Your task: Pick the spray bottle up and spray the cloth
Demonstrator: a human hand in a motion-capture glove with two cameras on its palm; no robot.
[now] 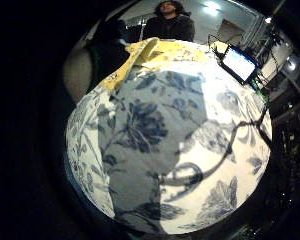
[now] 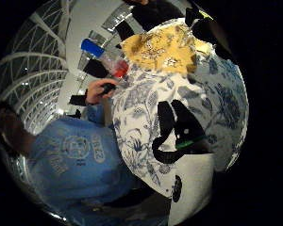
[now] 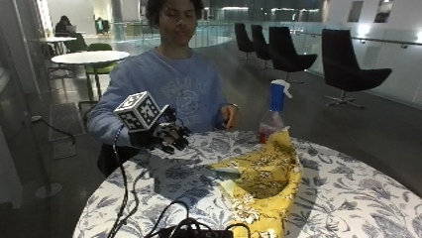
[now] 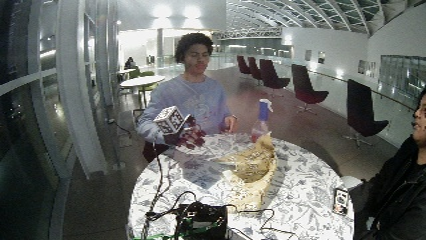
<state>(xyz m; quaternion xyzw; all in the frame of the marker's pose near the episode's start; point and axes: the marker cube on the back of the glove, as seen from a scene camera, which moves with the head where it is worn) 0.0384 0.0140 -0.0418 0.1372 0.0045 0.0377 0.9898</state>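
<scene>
Little-finger palm view: floral desk (image 1: 190, 165) cloth fills frame, crumpled yellow cloth (image 1: 160, 52) at far edge. Outside view: gloved right hand (image 3: 165, 135) hovers over the near desk edge, fingers loosely curled, empty. Spray bottle (image 3: 274, 111) upright behind the cloth, well apart from that hand.

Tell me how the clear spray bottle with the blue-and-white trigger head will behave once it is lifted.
The clear spray bottle with the blue-and-white trigger head stands tall and narrow at the edge of the round floral-clothed table, so a sideways nudge would probably tip it. Red liquid shows only low down, so it is likely light. Its smooth plastic may be slippery; gripping the neck seems safest.
</scene>
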